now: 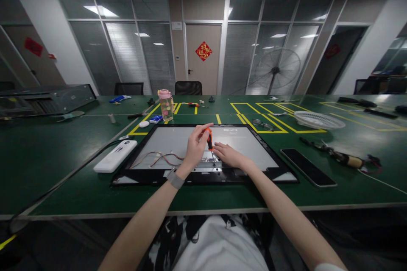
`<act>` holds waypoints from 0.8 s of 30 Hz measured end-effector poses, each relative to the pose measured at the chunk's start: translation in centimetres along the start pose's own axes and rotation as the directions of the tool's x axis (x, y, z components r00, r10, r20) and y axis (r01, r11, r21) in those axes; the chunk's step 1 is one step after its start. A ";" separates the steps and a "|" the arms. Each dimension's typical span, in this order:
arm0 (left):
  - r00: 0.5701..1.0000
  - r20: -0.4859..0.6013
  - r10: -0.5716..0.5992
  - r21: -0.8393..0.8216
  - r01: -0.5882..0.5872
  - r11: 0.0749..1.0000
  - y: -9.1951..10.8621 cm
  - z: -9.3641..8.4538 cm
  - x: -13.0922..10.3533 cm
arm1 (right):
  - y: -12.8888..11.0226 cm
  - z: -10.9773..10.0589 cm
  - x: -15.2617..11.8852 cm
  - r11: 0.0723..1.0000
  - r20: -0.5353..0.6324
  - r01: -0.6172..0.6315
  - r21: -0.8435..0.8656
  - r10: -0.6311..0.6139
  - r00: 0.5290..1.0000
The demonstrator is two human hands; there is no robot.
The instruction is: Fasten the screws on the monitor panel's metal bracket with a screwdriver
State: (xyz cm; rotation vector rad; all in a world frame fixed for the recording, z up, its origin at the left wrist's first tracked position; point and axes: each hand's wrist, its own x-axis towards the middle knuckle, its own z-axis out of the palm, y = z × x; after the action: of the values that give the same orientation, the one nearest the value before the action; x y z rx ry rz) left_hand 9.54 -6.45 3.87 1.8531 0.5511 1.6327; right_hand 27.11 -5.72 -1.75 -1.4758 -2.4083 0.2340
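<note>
A flat display panel [244, 144] with a black frame lies on the green table. My left hand [196, 146] is closed round the orange and black handle of a screwdriver [209, 139], which stands nearly upright. Its tip points down at a metal bracket [206, 169] along the panel's near edge. Just right of the screwdriver, my right hand [229, 155] rests low over the panel with its fingers stretched out. Thin coloured wires [162, 156] curl across the panel, left of my left hand.
A white power bank [116, 156] lies left of the panel, a black phone [308, 167] right of it. Behind stand a pink-lidded bottle [166, 106] and glasses [263, 125]. A white basket [319, 120] and a wired part [349, 160] lie right.
</note>
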 end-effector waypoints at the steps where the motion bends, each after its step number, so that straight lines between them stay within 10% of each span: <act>1: 1.000 0.003 -0.019 -0.031 0.019 0.999 0.0 0.0 0.0 | 0.0 0.0 0.0 1.000 0.000 0.003 -0.003 -0.003 1.000; 24: 0.999 0.019 0.047 0.007 -0.047 0.999 0.0 -0.1 0.0 | 0.0 -0.1 0.0 1.000 0.008 -0.003 0.012 0.003 1.000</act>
State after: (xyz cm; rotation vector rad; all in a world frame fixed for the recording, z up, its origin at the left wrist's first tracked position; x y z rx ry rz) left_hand 9.46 -6.47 3.85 1.8979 0.5097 1.6434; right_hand 27.17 -5.72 -1.66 -1.4764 -2.4074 0.2551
